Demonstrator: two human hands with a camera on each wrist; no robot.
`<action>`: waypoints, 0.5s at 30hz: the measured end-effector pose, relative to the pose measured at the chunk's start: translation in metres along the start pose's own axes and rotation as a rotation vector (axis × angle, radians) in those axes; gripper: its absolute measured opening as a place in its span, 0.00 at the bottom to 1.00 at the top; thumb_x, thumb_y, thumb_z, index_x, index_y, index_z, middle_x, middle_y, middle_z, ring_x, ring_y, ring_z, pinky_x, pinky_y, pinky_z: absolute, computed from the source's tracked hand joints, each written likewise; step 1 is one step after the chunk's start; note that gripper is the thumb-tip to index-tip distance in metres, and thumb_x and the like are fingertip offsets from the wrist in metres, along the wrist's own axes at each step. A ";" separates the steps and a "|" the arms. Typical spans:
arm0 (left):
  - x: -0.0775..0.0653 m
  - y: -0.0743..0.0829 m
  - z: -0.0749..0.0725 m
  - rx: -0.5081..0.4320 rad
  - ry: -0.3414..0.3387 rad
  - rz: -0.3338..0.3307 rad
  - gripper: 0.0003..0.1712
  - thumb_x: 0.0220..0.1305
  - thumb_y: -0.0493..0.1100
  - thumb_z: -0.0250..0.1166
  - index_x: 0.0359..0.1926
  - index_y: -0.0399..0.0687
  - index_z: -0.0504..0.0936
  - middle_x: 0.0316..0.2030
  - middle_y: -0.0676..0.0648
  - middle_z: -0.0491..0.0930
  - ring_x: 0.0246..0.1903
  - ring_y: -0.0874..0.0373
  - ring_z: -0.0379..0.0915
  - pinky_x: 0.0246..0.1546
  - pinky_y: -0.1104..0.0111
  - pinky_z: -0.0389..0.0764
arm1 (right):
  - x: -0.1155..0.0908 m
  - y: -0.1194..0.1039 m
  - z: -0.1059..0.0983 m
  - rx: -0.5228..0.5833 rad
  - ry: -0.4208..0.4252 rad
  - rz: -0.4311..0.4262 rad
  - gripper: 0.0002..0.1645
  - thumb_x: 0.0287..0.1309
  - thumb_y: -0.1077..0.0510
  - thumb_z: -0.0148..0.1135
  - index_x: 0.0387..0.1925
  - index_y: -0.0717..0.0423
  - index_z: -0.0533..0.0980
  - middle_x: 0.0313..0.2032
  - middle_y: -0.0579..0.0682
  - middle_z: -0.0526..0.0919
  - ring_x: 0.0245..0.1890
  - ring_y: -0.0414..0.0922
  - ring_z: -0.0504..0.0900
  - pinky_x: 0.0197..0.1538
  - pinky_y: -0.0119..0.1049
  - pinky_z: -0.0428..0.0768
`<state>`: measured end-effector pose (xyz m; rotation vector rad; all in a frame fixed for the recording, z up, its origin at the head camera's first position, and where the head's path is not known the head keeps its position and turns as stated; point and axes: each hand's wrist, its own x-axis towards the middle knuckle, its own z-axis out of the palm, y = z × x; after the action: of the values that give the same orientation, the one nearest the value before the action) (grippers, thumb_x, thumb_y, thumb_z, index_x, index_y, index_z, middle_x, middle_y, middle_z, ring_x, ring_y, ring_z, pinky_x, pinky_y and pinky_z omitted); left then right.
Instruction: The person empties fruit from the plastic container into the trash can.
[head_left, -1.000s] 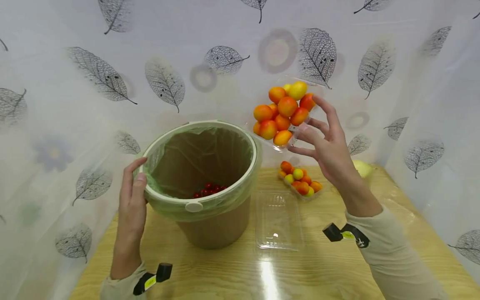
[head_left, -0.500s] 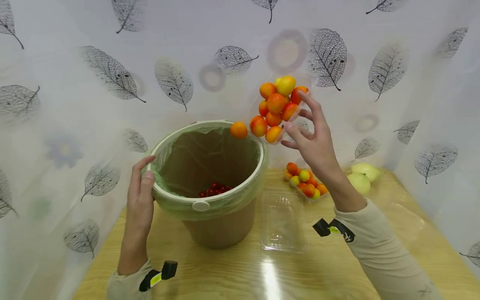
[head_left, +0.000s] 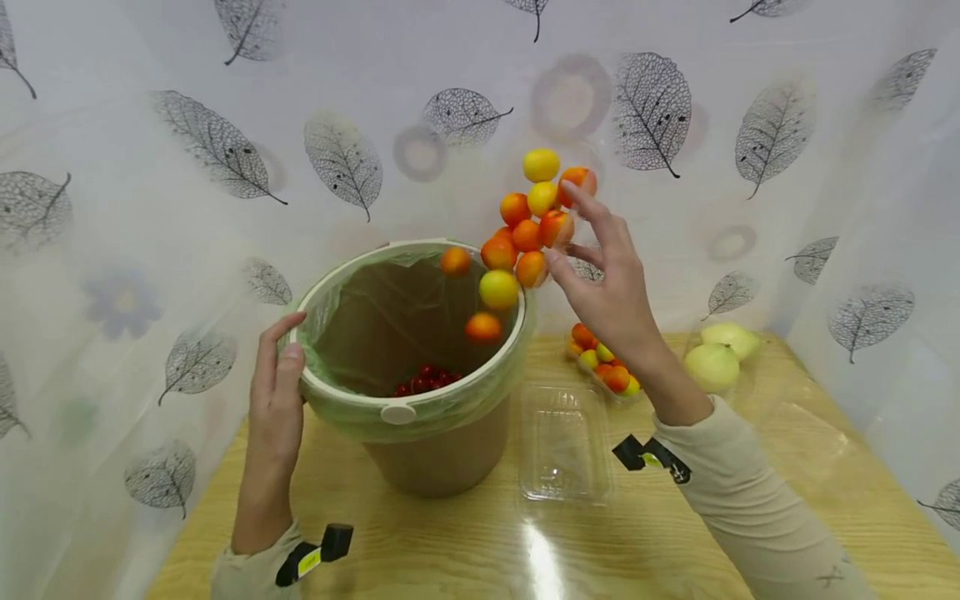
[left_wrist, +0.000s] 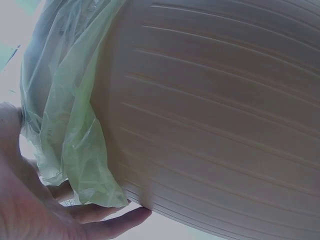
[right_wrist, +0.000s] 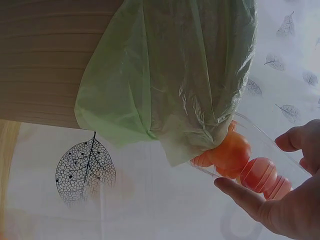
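A brown bin point(head_left: 442, 462) with a pale rim and a green liner bag point(head_left: 457, 417) stands on the table, several small red fruits point(head_left: 423, 382) inside. My left hand point(head_left: 276, 408) holds its left side at the rim; in the left wrist view the fingers point(left_wrist: 117, 225) lie against the outer wall, partly behind the liner. My right hand point(head_left: 611, 287) grips a clear plastic box point(right_wrist: 262, 137) tipped over the bin's right rim. Orange and yellow fruits point(head_left: 527, 236) spill from it. One yellow fruit point(head_left: 498, 289) and two orange ones point(head_left: 483, 327) are at the bin's mouth.
A lidless-looking clear tray point(head_left: 564, 446) lies on the wooden table point(head_left: 420, 542) right of the bin. Behind it sits another box of orange and yellow fruits point(head_left: 615, 377). Two pale green fruits point(head_left: 712, 367) stand at the back right. A leaf-print curtain point(head_left: 480, 50) surrounds the table.
My right hand has moved left and tipped the box further over the bin. Fruits that were together in the box now slide and drop out. The left hand stays at the rim.
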<state>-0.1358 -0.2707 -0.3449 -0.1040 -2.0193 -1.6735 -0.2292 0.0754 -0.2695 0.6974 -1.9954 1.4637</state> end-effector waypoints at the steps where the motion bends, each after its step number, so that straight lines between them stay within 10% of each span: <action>1: 0.000 0.000 0.000 -0.004 -0.002 0.000 0.25 0.82 0.48 0.42 0.74 0.54 0.67 0.69 0.49 0.65 0.59 0.45 0.70 0.49 0.74 0.75 | 0.000 0.000 0.000 -0.007 0.001 -0.008 0.39 0.64 0.65 0.65 0.74 0.43 0.68 0.66 0.52 0.69 0.68 0.44 0.67 0.59 0.46 0.80; 15: 0.001 0.000 0.000 -0.014 -0.002 -0.002 0.25 0.82 0.48 0.43 0.74 0.54 0.68 0.68 0.48 0.66 0.56 0.44 0.71 0.47 0.75 0.77 | -0.001 -0.001 0.006 -0.080 -0.047 -0.006 0.37 0.68 0.59 0.64 0.74 0.32 0.68 0.65 0.52 0.66 0.54 0.53 0.82 0.39 0.44 0.87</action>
<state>-0.1367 -0.2712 -0.3443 -0.1086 -2.0094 -1.6893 -0.2283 0.0695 -0.2707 0.7088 -2.0740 1.3677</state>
